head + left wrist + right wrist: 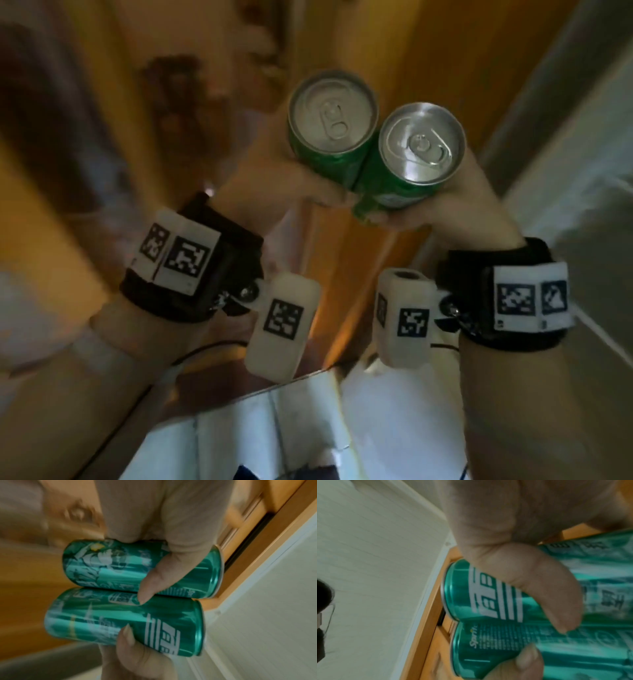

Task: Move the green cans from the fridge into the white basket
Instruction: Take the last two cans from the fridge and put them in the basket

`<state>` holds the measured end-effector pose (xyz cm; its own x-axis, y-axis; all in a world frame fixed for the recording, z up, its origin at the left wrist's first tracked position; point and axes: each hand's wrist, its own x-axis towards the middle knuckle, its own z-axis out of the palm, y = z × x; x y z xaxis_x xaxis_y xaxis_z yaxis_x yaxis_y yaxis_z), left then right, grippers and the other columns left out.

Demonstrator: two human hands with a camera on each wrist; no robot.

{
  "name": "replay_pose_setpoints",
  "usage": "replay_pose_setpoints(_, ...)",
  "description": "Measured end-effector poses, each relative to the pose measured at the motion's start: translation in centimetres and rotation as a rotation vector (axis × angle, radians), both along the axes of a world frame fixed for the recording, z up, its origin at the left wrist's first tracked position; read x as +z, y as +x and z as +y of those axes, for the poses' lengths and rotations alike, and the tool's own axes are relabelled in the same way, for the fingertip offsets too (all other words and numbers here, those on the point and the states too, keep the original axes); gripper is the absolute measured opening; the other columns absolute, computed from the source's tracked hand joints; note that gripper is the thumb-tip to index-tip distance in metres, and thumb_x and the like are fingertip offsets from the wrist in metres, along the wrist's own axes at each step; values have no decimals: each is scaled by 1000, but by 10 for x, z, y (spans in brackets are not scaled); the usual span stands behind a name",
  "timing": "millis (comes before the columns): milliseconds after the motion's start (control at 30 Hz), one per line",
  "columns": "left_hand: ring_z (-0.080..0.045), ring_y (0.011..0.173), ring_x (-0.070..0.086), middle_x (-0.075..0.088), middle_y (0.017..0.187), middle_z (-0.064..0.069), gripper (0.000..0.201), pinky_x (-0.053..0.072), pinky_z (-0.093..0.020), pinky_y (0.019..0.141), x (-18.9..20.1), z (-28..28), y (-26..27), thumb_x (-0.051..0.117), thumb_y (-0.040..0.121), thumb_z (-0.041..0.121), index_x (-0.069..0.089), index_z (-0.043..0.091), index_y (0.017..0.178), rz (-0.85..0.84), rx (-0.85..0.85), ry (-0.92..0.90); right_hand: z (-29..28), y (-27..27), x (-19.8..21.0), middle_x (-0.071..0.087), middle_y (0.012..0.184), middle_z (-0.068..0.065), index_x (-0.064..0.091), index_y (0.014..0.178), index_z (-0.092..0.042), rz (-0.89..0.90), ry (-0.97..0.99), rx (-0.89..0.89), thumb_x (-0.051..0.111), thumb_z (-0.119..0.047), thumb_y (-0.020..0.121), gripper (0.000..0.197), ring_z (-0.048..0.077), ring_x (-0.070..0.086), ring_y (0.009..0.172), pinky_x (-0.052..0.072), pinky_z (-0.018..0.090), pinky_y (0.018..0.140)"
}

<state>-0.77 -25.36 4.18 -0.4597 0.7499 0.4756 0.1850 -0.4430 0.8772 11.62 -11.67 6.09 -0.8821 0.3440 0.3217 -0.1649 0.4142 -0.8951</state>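
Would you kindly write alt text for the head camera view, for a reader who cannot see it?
Seen from above, two hands hold two green cans side by side, sides touching, silver tops up: the left hand grips the left can, the right hand grips the right can. Both wrists wear black straps with white marker tags; the background is blurred.

Bkgd blurred; fridge, basket unseen.

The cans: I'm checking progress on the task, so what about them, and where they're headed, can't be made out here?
- White basket and fridge: in no view.
- Left can and right can, head view: lower bodies hidden by the left hand and right hand.
- Labels, wrist views: small print blurred.
- Can ends, wrist views: seen only edge-on or cut off.
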Motion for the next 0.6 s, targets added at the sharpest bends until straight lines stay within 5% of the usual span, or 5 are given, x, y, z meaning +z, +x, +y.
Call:
replay_pose_setpoints(133,-8,94,66,71,91,8,73,54,-26,76,-18,-158,-33,66,48,-27,49,0,114,-83,297,-22,-128,-79,-22,60,118,18,48,122,2,-54,-34,298,76,3,44,83,25,59,114,53,40,93)
replay_pose_setpoints(267,-20,96,63,67,93,-1,62,53,-35,77,-33,-303,-51,67,44,-16,58,11,99,-141,621,-49,-261,-145,-31,59,85,-14,50,124,-3,-245,-49,565,74,10,57,72,-19,60,65,46,0,61)
replay_pose_setpoints(367,-24,85,60,61,89,-14,57,51,-35,72,-47,-407,-57,64,43,-17,54,-1,97,-176,817,-66,-366,-190,-45,68,75,-16,58,101,-8,-244,-36,775,74,10,47,59,-3,63,68,50,11,60)
replay_pose_setpoints(467,-28,86,59,60,93,-17,57,50,-41,76,-67,-510,-61,63,44,-19,53,-3,99,-214,996,-63,-474,-226,-70,71,80,-8,60,102,-2,-241,-75,901,73,12,46,59,8,66,80,55,23,68)
replay_pose_setpoints(600,-29,92,61,62,99,-21,49,51,-43,85,-80,-643,-69,66,54,-15,55,-6,101,-214,1127,-123,-617,-267,-96,71,77,-9,62,98,-10,-279,-116,1076,72,16,44,60,4,66,80,56,20,75)
